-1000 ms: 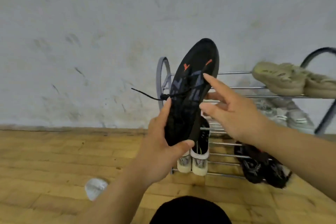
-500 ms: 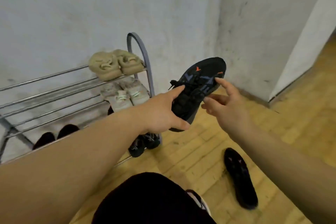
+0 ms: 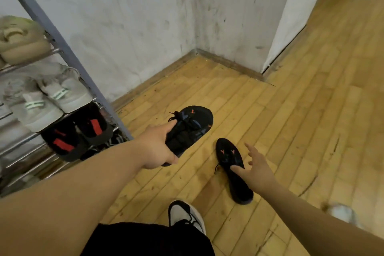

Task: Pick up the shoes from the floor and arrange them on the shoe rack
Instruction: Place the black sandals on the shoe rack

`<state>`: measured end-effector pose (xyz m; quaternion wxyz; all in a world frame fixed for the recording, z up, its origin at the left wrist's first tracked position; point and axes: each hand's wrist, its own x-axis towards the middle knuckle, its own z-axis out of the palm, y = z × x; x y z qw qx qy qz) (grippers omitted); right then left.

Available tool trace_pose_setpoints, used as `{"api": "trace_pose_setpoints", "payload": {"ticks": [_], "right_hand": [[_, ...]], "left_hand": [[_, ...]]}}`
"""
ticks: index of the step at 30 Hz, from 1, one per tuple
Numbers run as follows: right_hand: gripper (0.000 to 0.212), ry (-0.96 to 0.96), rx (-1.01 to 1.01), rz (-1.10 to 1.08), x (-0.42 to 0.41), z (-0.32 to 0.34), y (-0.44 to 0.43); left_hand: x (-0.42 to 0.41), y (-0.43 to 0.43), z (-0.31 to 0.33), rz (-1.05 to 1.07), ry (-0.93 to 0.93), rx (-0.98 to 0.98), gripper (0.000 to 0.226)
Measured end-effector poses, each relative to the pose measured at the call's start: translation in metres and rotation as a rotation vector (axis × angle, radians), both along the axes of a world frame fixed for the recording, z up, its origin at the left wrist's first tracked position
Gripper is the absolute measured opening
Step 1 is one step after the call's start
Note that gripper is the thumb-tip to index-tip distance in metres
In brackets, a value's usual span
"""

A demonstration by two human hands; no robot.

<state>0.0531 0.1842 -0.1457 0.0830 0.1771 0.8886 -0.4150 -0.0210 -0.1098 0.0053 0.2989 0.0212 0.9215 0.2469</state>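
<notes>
Right hand [image 3: 256, 172] now lower, fingers [image 3: 250, 148] apart at floor shoe [image 3: 228, 155]; left fingers [image 3: 169, 126] round mate [image 3: 194, 123].

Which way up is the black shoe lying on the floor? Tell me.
Upright, sole down. The black shoe on the floor shows its upper, orange marks and a trailing lace facing up; the right hand reaches over it.

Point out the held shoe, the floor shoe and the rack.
held shoe [image 3: 193, 123], head view, laced upper.
floor shoe [image 3: 227, 152], head view, toe.
rack [image 3: 67, 56], head view, side post.
</notes>
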Motion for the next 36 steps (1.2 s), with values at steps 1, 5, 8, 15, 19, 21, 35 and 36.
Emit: {"api": "trace_pose_setpoints", "payload": {"ticks": [1, 5, 8, 15, 19, 21, 35, 36], "right_hand": [[0.100, -0.112, 0.060, 0.049, 0.002, -0.024, 0.003], [0.108, -0.429, 0.215, 0.151, 0.006, -0.100, 0.002], [0.104, -0.485, 0.282, 0.176, 0.007, -0.120, -0.004], [0.110, -0.411, -0.037, -0.016, -0.009, -0.104, -0.022], [0.104, -0.116, -0.335, -0.119, -0.024, -0.048, -0.052], [0.105, 0.053, -0.275, -0.070, -0.034, -0.008, -0.073], [0.094, 0.718, -0.450, 0.537, -0.038, 0.321, -0.257], [0.093, 0.717, -0.465, 0.604, -0.033, 0.336, -0.277]], "left_hand": [[-0.006, -0.002, -0.005, 0.010, -0.011, -0.031, 0.125], [-0.027, 0.000, -0.024, 0.019, -0.033, -0.057, 0.128], [-0.036, 0.004, -0.034, 0.035, -0.034, -0.060, 0.127], [-0.040, -0.003, -0.030, 0.146, 0.004, 0.061, 0.121], [-0.036, -0.009, -0.007, 0.220, 0.071, 0.190, 0.116], [-0.031, -0.011, 0.011, 0.270, 0.129, 0.257, 0.116], [0.131, -0.150, 0.194, 0.862, 1.088, 0.417, 0.107], [0.149, -0.168, 0.200, 0.918, 1.109, 0.414, 0.108]]}}
